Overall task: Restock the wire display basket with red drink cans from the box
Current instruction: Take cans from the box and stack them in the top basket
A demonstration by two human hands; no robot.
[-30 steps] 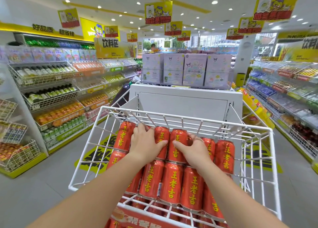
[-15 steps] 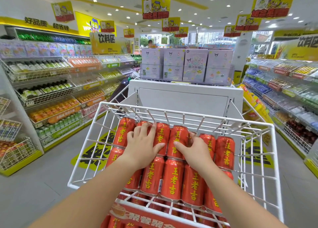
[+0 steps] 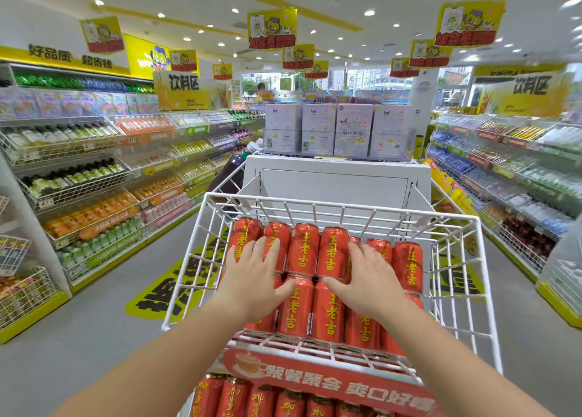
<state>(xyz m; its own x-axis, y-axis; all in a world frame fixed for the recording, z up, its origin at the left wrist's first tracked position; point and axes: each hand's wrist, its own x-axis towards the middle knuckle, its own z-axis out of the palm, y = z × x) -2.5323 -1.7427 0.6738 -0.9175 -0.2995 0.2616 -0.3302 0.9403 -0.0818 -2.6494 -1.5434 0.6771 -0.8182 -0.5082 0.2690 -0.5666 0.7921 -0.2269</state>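
A white wire display basket (image 3: 340, 207) stands straight ahead of me, filled with red drink cans (image 3: 304, 249) lying on their sides in two rows. My left hand (image 3: 256, 278) lies flat on the cans at the left, fingers spread. My right hand (image 3: 365, 276) lies flat on the cans at the right, fingers spread too. Neither hand grips a can. A red banner (image 3: 330, 382) runs along the basket's front edge, and more red cans (image 3: 261, 401) stand in the tier below it. No box is in view.
A white display stand (image 3: 335, 183) with pale purple boxes (image 3: 352, 130) on top rises behind the basket. Drink shelves (image 3: 94, 177) line the left aisle and more shelves (image 3: 510, 171) line the right. Grey floor with yellow stickers (image 3: 176, 287) runs on both sides.
Both hands have slid back toward me and apart, from the far row of cans onto the middle of the stack. The view has tilted down slightly.
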